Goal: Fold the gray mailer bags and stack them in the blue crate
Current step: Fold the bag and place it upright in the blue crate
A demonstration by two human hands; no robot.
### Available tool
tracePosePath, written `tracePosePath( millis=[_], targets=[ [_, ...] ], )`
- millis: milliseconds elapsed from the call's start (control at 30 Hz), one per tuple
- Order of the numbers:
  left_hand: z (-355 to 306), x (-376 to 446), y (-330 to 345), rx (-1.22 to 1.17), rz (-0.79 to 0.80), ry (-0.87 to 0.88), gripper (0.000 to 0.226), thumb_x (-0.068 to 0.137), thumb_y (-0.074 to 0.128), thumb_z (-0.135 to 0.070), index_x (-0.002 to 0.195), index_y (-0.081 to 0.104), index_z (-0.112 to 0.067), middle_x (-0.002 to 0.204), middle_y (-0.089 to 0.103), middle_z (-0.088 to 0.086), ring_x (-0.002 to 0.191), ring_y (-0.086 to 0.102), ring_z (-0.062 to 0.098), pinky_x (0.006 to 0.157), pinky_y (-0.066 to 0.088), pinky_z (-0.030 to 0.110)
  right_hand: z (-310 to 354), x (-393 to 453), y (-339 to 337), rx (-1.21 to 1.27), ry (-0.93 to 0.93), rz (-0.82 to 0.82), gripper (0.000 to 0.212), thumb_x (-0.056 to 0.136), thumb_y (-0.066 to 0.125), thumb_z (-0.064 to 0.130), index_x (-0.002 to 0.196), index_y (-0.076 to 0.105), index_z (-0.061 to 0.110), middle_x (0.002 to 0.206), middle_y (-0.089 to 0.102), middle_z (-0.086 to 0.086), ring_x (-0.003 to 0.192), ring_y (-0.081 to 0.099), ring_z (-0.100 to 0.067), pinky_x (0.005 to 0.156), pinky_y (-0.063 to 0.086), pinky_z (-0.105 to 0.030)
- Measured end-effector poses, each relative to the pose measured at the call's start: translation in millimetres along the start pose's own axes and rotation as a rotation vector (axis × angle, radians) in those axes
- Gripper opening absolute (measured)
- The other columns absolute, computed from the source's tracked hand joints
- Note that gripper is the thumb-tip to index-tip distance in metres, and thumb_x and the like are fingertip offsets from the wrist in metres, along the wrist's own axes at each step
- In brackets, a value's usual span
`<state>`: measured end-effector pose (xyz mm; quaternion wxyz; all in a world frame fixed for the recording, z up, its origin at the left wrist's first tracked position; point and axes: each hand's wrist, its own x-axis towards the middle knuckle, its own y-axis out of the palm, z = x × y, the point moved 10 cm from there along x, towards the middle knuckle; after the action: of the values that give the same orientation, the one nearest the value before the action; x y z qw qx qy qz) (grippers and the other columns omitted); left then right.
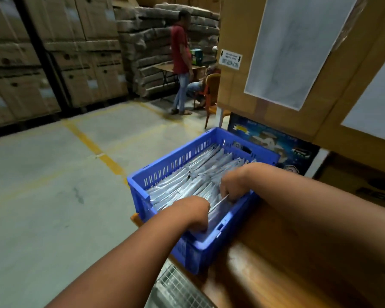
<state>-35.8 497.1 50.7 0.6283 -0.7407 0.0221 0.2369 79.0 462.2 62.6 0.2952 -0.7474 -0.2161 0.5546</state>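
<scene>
A blue slotted crate (165,167) sits on the left end of a wooden table (276,263). It is packed with several folded gray mailer bags (187,181) standing on edge in rows. Both my hands reach into the crate's near end. My left hand (193,211) has its fingers curled down over a folded mailer bag (218,204) at the near wall. My right hand (233,183) grips the same bag's upper edge a little farther in. The fingertips of both hands are hidden among the bags.
Large cardboard boxes (276,52) stand right behind the crate. A wire mesh piece (176,287) lies below the table edge. Left is open concrete floor (53,185) with yellow lines. A person in a red shirt (181,61) stands far back beside a chair and stacked cartons.
</scene>
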Motion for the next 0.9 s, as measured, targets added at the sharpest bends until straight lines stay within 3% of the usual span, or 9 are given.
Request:
tracePosePath(
  millis=[67, 167, 267, 367, 467, 633, 700, 767, 900],
  targets=[
    [-5, 7, 8, 0.031, 0.033, 0.013, 0.026, 0.080, 0.077, -0.025, 0.102, 0.071, -0.012, 0.093, 0.067, 0.010, 0.096, 0.071, 0.036, 0.078, 0.058, 0.039, 4, 10, 13, -0.080, 0.026, 0.068, 0.013, 0.097, 0.062, 0.019, 0.099, 0.074, 0.015, 0.085, 0.065, -0.006, 0.076, 0.059, -0.024, 0.069, 0.046, -0.032],
    [-10, 13, 20, 0.088, 0.123, -0.002, 0.021, 0.083, 0.076, -0.022, 0.102, 0.074, -0.012, 0.083, 0.064, 0.007, 0.093, 0.071, 0.036, 0.081, 0.056, 0.039, 5, 30, 27, -0.126, 0.036, 0.128, 0.019, 0.097, 0.063, 0.024, 0.103, 0.076, 0.010, 0.109, 0.072, -0.016, 0.100, 0.064, -0.033, 0.096, 0.053, -0.044],
    [-14, 17, 32, 0.121, 0.193, -0.001, 0.010, 0.087, 0.076, -0.023, 0.093, 0.071, -0.017, 0.084, 0.065, 0.006, 0.098, 0.072, 0.035, 0.090, 0.058, 0.041, 5, 42, 33, -0.148, 0.087, 0.183, 0.019, 0.091, 0.067, 0.034, 0.080, 0.069, 0.019, 0.093, 0.069, -0.006, 0.096, 0.066, -0.032, 0.101, 0.055, -0.050],
    [-18, 20, 35, 0.127, 0.152, 0.001, 0.026, 0.095, 0.068, -0.018, 0.119, 0.073, -0.014, 0.122, 0.072, 0.010, 0.118, 0.069, 0.034, 0.096, 0.054, 0.043, 10, 54, 37, -0.169, 0.116, 0.176, 0.031, 0.092, 0.066, 0.040, 0.111, 0.075, 0.017, 0.120, 0.071, -0.008, 0.107, 0.067, -0.033, 0.104, 0.053, -0.051],
    [-21, 20, 38, 0.123, 0.172, 0.011, 0.029, 0.096, 0.065, -0.016, 0.124, 0.071, -0.012, 0.127, 0.071, 0.011, 0.119, 0.068, 0.035, 0.094, 0.053, 0.042, 15, 51, 37, -0.143, 0.150, 0.165, 0.046, 0.098, 0.063, 0.037, 0.137, 0.067, 0.013, 0.136, 0.064, -0.011, 0.116, 0.063, -0.035, 0.107, 0.052, -0.052],
    [-7, 24, 21, 0.034, 0.070, -0.032, 0.018, 0.086, 0.067, -0.028, 0.099, 0.070, -0.016, 0.097, 0.069, 0.005, 0.098, 0.071, 0.032, 0.077, 0.053, 0.036, 12, 40, 31, 0.125, 0.132, 0.147, 0.038, 0.093, 0.072, 0.031, 0.124, 0.075, 0.009, 0.117, 0.071, -0.013, 0.103, 0.066, -0.031, 0.102, 0.056, -0.051],
    [-4, 27, 18, 0.043, 0.070, -0.034, 0.016, 0.083, 0.071, -0.026, 0.091, 0.069, -0.013, 0.085, 0.067, 0.004, 0.085, 0.068, 0.031, 0.073, 0.053, 0.034, 6, 35, 29, 0.192, 0.129, 0.136, 0.030, 0.083, 0.079, 0.039, 0.101, 0.080, 0.015, 0.101, 0.075, -0.007, 0.094, 0.067, -0.028, 0.094, 0.059, -0.044],
    [-8, 25, 25, 0.066, 0.166, -0.044, 0.010, 0.080, 0.075, -0.019, 0.084, 0.072, -0.011, 0.072, 0.065, 0.004, 0.080, 0.070, 0.030, 0.076, 0.059, 0.035, 2, 28, 24, 0.151, 0.169, 0.086, 0.022, 0.084, 0.081, 0.039, 0.082, 0.070, 0.019, 0.084, 0.066, -0.001, 0.086, 0.063, -0.027, 0.085, 0.055, -0.037],
    [-18, 23, 21, 0.108, 0.212, -0.023, 0.013, 0.084, 0.075, -0.020, 0.094, 0.076, -0.012, 0.081, 0.071, 0.006, 0.092, 0.076, 0.030, 0.083, 0.060, 0.037, 10, 14, 17, 0.161, 0.107, -0.004, 0.031, 0.090, 0.079, 0.033, 0.115, 0.078, 0.015, 0.102, 0.068, -0.003, 0.096, 0.063, -0.027, 0.095, 0.055, -0.039]
  ],
)
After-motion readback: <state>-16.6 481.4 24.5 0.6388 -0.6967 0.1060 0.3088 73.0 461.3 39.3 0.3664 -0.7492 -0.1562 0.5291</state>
